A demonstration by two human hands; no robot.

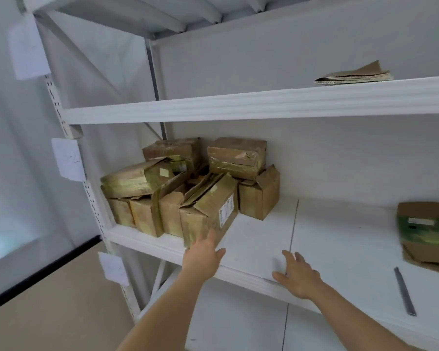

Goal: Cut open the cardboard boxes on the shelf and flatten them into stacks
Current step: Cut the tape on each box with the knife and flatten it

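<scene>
White metal shelf [261, 239], smooth and flat — crumpled, tape-wrapped cardboard boxes [188, 188] crowd its left end. Your left hand [203, 254] lies spread against the nearest box [211, 211]; your right hand [298, 276] hovers splayed, holding nothing — a slim grey blade [404, 291] lies well apart.

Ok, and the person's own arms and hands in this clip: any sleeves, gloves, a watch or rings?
Both forearms are bare for as far as the frame shows, with no sleeve in sight. The left hand and right hand wear no gloves, and no watch, band or ring is visible.
</scene>
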